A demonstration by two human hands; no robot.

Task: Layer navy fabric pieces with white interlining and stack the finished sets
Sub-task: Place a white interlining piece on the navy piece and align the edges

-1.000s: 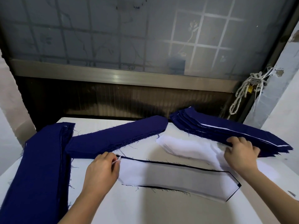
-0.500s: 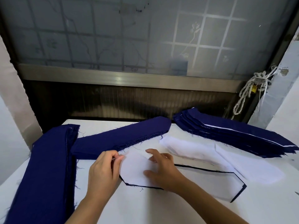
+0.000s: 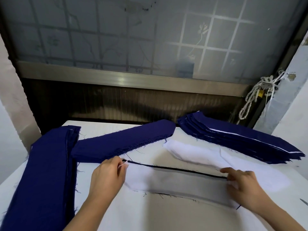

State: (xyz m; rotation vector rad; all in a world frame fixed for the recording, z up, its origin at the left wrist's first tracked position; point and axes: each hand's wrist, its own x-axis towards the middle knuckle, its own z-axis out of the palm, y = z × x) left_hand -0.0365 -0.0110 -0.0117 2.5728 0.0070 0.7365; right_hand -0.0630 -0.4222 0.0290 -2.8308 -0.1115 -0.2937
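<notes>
- Navy stack [image 3: 46, 172], long and thick, runs down the left edge of the white table [image 3: 150, 214], its near end out of view.
- Second navy stack [image 3: 123, 140] lies diagonally, its left end just beside the first, its pointed end toward the far right.
- Left hand [image 3: 106, 177], knuckles up, sits just in front of that second stack; thumb and forefinger pinch the left tip of the white interlining [image 3: 175, 182].
- Interlining lies flat across the table's middle on top of a navy piece [image 3: 183, 170], which shows only as a thin dark line along the far edge and some frayed threads on the near one.
- Loose interlining pile [image 3: 196, 152], white, lies just behind, between the layered piece and the right-hand stack.
- Right hand [image 3: 241, 185] rests on the right end of the interlining, fingers bent, tips at the far edge; pinching or only pressing, cannot tell.
- Finished stack [image 3: 241, 139], navy with white edges peeking out, fans along the far right of the table.
- Knotted rope [image 3: 255, 97] hangs by the frosted window [image 3: 150, 39], right corner.
</notes>
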